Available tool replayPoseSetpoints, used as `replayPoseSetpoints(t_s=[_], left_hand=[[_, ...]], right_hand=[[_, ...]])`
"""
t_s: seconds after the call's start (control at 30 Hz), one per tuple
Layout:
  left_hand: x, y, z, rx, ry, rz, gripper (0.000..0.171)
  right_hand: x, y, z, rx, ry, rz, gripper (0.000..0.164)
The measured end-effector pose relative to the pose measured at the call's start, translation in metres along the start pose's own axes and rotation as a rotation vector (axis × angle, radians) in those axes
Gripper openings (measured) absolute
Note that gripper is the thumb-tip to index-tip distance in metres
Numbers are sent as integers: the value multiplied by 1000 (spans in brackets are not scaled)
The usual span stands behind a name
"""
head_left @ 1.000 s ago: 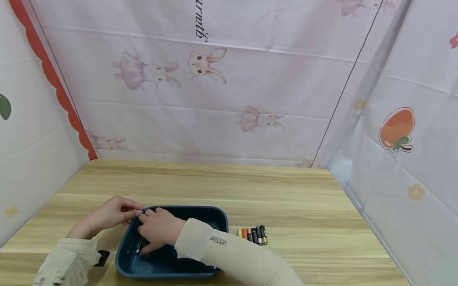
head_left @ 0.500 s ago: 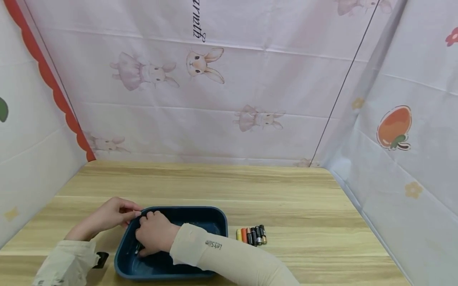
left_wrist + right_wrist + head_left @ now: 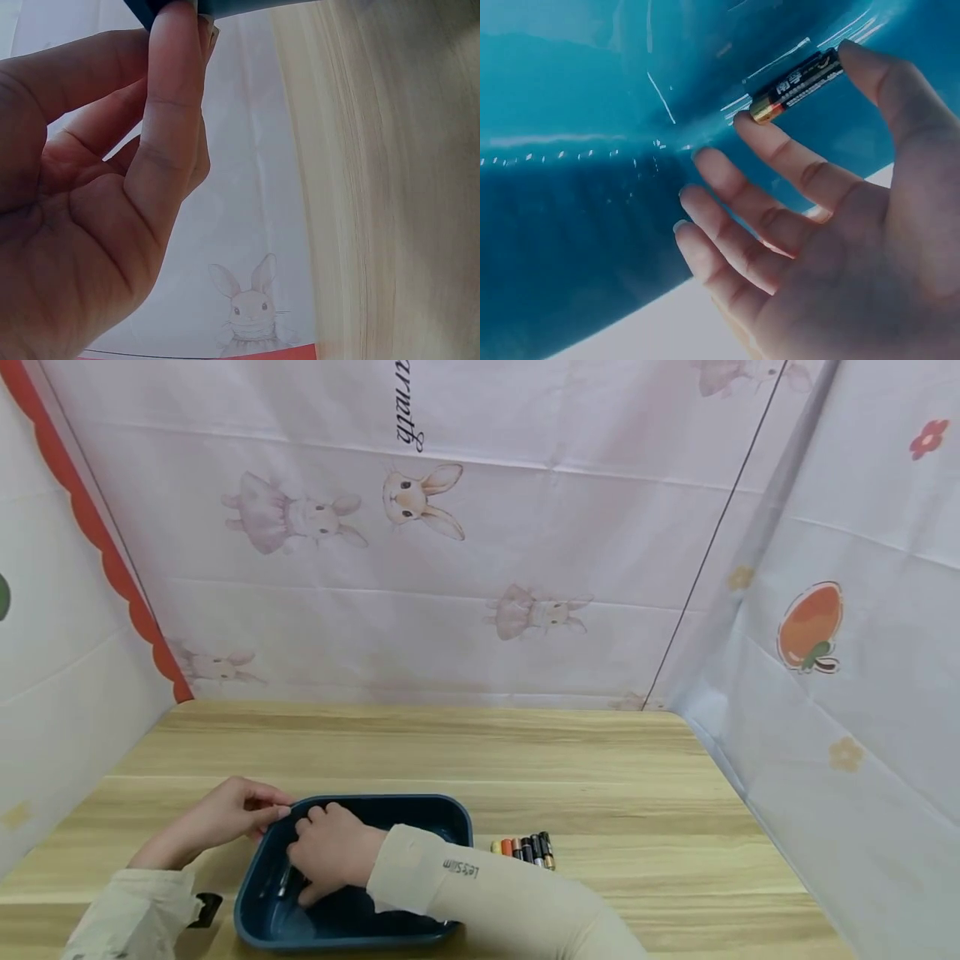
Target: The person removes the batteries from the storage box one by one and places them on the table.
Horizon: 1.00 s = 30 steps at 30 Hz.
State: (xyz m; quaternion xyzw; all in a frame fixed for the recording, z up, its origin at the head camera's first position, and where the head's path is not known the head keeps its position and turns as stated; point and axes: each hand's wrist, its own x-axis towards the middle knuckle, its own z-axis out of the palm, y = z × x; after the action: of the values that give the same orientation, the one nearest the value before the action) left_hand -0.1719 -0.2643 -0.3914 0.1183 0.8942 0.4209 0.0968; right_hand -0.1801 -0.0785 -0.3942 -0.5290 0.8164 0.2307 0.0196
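Observation:
A dark blue plastic bin (image 3: 255, 914) stands on the table in the head view. My left hand (image 3: 232, 814) pinches its rim at the far left corner; the left wrist view shows thumb and fingers at the bin's edge (image 3: 225, 9). My right hand (image 3: 333, 852) reaches down inside, near the left wall. In the right wrist view the right hand (image 3: 810, 202) holds a black and gold battery (image 3: 795, 86) between thumb tip and index fingertip, close to the bin's inner wall. Its other fingers are spread and loosely bent. From the head view, the hand and sleeve hide part of the bin's floor.
Right of the bin, several batteries (image 3: 525, 850) lie side by side in a row, yellow, orange and dark ones. The right sleeve (image 3: 510, 893) crosses the bin's near right side. Printed cloth walls (image 3: 420, 643) close off the table's back and sides.
My right hand has shifted slightly to the right, away from the bin's left wall. The left hand keeps its place at the rim. The head view has drifted a little.

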Motion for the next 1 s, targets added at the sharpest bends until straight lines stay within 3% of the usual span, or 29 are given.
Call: replayPoseSetpoints(t_s=[0.17, 0.43, 0.77, 1.0], left_hand=[[-1, -1, 0, -9, -1, -9, 24], [-1, -1, 0, 0, 0, -11, 23], [-2, 0, 2, 23, 24, -71, 21], [-4, 2, 6, 33, 43, -83, 20]], right_hand=[[-12, 5, -5, -22, 12, -45, 57], [-40, 15, -10, -154, 144, -84, 59], [-89, 38, -18, -197, 267, -36, 50], [-112, 53, -12, -232, 326, 0, 49]])
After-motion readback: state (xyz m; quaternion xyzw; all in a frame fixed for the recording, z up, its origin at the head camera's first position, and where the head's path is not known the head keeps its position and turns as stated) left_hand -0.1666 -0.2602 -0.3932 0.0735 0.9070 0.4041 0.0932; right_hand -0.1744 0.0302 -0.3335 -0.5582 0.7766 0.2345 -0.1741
